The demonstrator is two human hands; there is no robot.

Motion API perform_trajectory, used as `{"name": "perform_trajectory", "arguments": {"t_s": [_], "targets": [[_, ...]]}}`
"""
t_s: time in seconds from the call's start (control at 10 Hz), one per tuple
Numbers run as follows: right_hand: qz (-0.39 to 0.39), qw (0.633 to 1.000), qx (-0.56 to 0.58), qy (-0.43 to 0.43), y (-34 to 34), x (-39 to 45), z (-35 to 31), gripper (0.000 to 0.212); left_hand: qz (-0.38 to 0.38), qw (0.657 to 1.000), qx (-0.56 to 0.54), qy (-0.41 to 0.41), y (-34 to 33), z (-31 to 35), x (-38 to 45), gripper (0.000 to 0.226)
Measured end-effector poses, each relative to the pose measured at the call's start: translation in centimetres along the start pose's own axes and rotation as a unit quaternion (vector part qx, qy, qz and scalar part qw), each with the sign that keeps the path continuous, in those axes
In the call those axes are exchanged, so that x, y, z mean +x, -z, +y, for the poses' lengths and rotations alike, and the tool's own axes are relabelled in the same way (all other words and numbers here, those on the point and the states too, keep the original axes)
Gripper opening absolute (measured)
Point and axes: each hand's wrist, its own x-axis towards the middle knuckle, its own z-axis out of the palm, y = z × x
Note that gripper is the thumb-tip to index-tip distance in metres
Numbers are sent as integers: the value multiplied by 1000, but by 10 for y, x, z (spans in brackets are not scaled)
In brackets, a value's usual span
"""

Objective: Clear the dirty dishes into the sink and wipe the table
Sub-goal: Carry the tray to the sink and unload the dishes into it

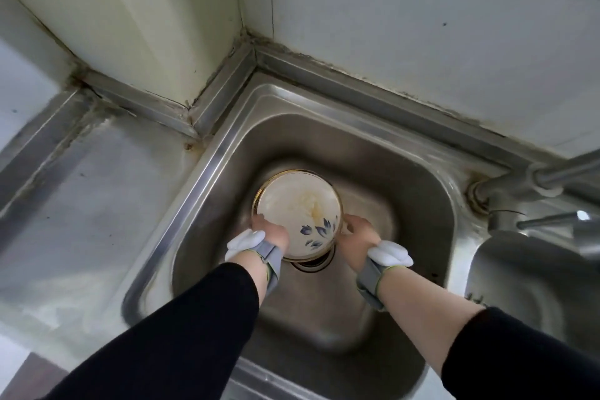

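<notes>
The sink point(422, 185) was steel, and I held the plate point(292, 204) low inside it, over the drain point(311, 263). My left hand point(271, 232) and right hand point(357, 234) each closed a grip on opposite rims. It seemed stiff, breakable ceramic, likely greasy from the stain, so the rims were the safest hold. It lay face up; being round, it had no long axis.
</notes>
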Motion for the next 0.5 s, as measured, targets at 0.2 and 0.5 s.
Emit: {"name": "perform_trajectory", "arguments": {"t_s": [0.2,0.5], "targets": [[50,997,25,57,34,-73,10,41,-77,995,-37,-57,9,8,-61,58],[135,984,92,73,88,-150,57,38,-162,968,-30,-189,2,20,-175,44]]}}
